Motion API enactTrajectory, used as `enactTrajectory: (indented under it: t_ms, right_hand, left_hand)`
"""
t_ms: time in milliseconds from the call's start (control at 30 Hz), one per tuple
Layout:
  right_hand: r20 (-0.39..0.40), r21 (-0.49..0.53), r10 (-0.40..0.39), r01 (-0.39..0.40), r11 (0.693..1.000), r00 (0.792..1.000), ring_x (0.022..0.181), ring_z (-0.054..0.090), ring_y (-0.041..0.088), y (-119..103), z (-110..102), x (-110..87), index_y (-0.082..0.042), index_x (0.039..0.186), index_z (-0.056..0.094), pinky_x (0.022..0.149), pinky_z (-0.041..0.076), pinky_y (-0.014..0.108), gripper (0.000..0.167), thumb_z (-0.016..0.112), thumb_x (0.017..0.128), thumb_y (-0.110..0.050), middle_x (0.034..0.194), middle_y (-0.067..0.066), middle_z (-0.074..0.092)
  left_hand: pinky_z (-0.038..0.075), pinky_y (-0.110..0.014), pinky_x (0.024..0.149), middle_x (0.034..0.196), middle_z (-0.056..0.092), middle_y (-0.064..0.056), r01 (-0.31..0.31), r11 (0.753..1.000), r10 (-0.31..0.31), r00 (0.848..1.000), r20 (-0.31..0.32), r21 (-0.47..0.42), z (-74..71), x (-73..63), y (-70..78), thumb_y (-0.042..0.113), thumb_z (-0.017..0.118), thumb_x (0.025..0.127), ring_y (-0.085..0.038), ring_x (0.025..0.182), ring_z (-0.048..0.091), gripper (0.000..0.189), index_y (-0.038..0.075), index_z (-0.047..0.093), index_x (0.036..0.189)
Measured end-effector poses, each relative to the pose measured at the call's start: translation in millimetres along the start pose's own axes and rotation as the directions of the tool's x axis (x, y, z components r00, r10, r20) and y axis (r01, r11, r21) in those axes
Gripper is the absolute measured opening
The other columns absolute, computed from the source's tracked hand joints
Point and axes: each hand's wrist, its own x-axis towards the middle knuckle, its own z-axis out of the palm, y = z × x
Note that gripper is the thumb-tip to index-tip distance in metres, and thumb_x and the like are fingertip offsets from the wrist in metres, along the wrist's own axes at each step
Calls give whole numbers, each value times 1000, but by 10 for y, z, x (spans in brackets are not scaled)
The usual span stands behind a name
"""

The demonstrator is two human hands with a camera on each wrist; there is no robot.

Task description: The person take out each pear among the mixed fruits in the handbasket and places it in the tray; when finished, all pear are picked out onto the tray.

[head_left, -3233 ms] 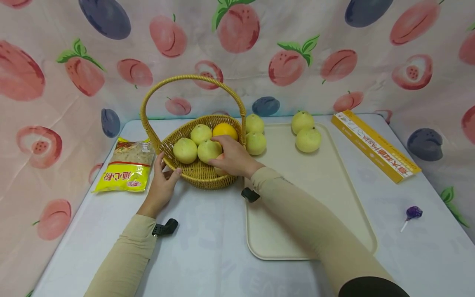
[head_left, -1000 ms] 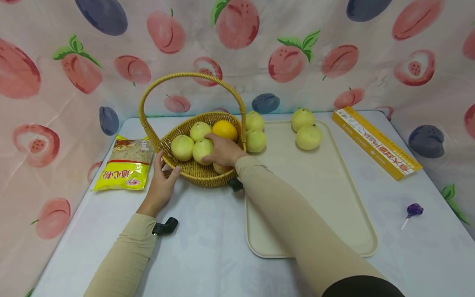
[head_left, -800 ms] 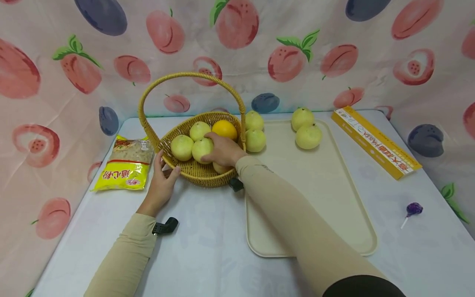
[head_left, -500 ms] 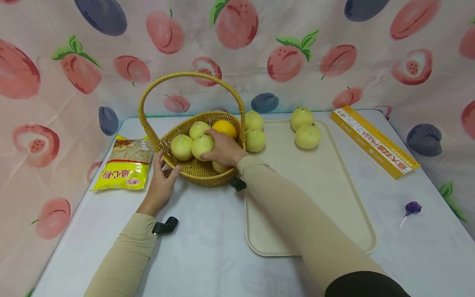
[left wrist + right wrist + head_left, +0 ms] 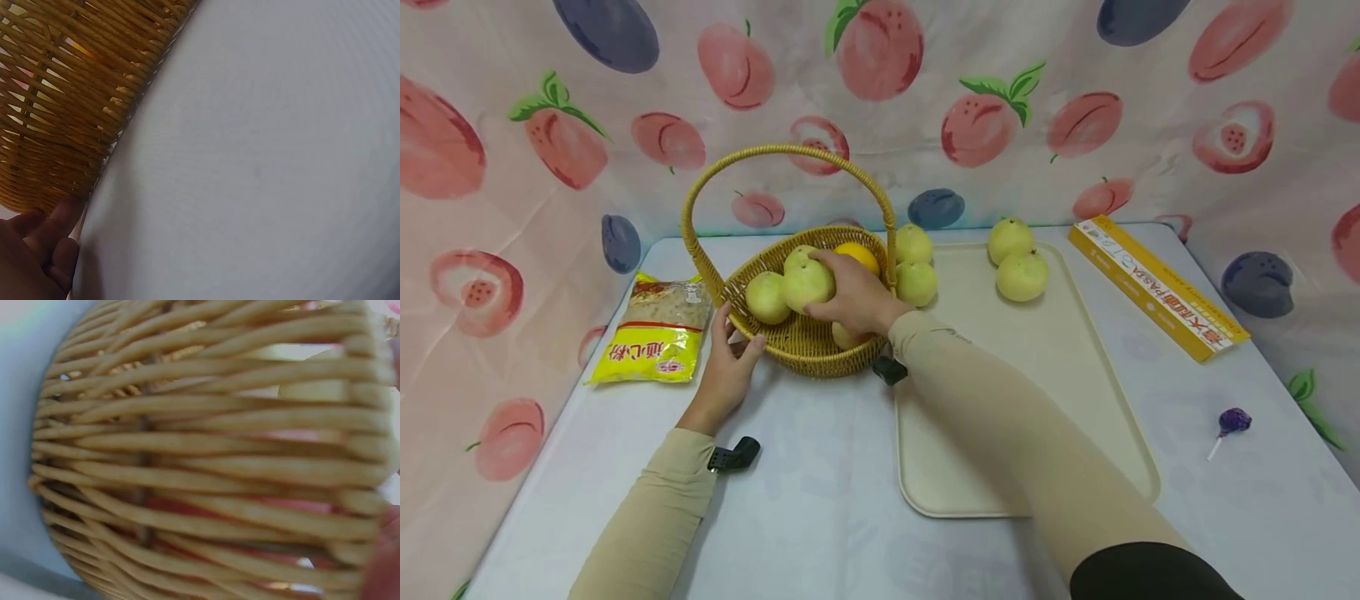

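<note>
A wicker basket (image 5: 820, 365) with a tall hoop handle stands at the centre left of the table. My left hand (image 5: 726, 367) holds its left end, thumb by the front rim and fingers at the side; the left wrist view shows that hand (image 5: 37, 250) against the weave. Inside the basket my right hand (image 5: 861, 296) grips a round pale-green fruit (image 5: 807, 286), raised a little above the others. Around it lie similar fruits (image 5: 767, 297) and an orange (image 5: 859, 253), partly covered by my hand. Through the basket wall (image 5: 250, 450), the right wrist view shows reddish patches, unclear what.
Right of the basket lies a cream tray (image 5: 1022, 400), with pale-green fruits (image 5: 1022, 276) at its far end and left edge. A yellow pasta box (image 5: 1157, 287) and a purple lollipop (image 5: 1235, 421) lie further right. A yellow food bag (image 5: 655, 333) is left of the basket.
My right hand has closed round the front pale-green fruit, shifted it left, then lifted it slightly up and back over the last half second. My left hand stays on the basket.
</note>
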Motion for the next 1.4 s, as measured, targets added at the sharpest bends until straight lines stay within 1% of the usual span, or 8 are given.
enactTrajectory:
  t_ms: [100, 300, 433, 633, 900, 1033, 1267, 1400]
  right_hand:
    - [-1, 2, -13, 13, 1000, 1000, 126, 47, 20, -45, -57, -30, -9, 153, 36, 106, 40, 35, 80, 76, 88, -32, 147, 8, 45]
    - [23, -7, -36, 36, 999, 999, 126, 49, 21, -104, -176, -112, -11, 153, 37, 104, 42, 35, 79, 76, 88, -33, 147, 7, 47]
    - [28, -19, -59, 60, 998, 998, 126, 49, 21, -131, -246, -169, -10, 152, 39, 102, 43, 36, 78, 76, 88, -33, 146, 8, 48]
    - [50, -37, -67, 69, 997, 996, 124, 50, 19, -130, -367, -291, -11, 151, 40, 99, 44, 34, 76, 76, 88, -32, 148, 6, 46]
    - [35, 25, -67, 67, 997, 997, 113, 53, 17, -109, -497, -467, -11, 149, 43, 94, 48, 36, 73, 76, 86, -28, 142, 5, 49]
    - [36, 30, -61, 60, 998, 997, 115, 52, 19, -101, -527, -542, -10, 149, 42, 96, 47, 39, 74, 76, 86, -28, 142, 6, 49]
    - [26, 6, -37, 37, 999, 999, 119, 51, 21, -73, -599, -697, -12, 151, 40, 98, 46, 38, 78, 77, 85, -32, 148, 6, 45]
    - [14, 14, -45, 45, 999, 999, 118, 51, 22, -40, -648, -787, -12, 151, 41, 99, 47, 41, 77, 77, 86, -31, 148, 7, 45]
  left_hand:
    - [32, -57, 110, 159, 6, -32, 10, 1000, -10, 1000, -4, -10, -5, 20, -44, 18, 48, 106, -49, 133, 38, 77, 9, -8, 159]
    - [33, -54, 110, 162, 6, -27, 19, 1000, -19, 1000, -12, 7, -27, 133, -307, 24, 48, 106, -45, 134, 38, 78, 18, -8, 160]
    - [33, -55, 110, 162, 5, -28, 16, 1000, -16, 1000, -13, 10, -44, 161, -386, 25, 48, 107, -45, 134, 38, 79, 18, -10, 160]
    - [33, -55, 110, 161, 4, -28, 16, 1000, -16, 1000, -9, 12, -46, 167, -402, 23, 48, 107, -45, 135, 37, 79, 19, -11, 160]
    - [34, -55, 109, 162, 4, -26, -9, 1000, 9, 1000, -18, 16, -34, 144, -382, 27, 49, 106, -44, 133, 40, 80, 23, -10, 160]
    - [35, -55, 108, 162, 5, -26, -16, 1000, 16, 1000, -20, 18, -28, 135, -377, 28, 49, 106, -44, 132, 40, 80, 23, -9, 160]
    - [35, -54, 108, 162, 5, -26, -12, 1000, 12, 1000, -15, 6, -21, 136, -383, 28, 50, 106, -43, 131, 40, 80, 23, -9, 160]
    - [35, -54, 108, 162, 4, -26, -4, 1000, 4, 1000, -12, 7, -23, 150, -394, 28, 50, 106, -43, 132, 40, 80, 23, -10, 160]
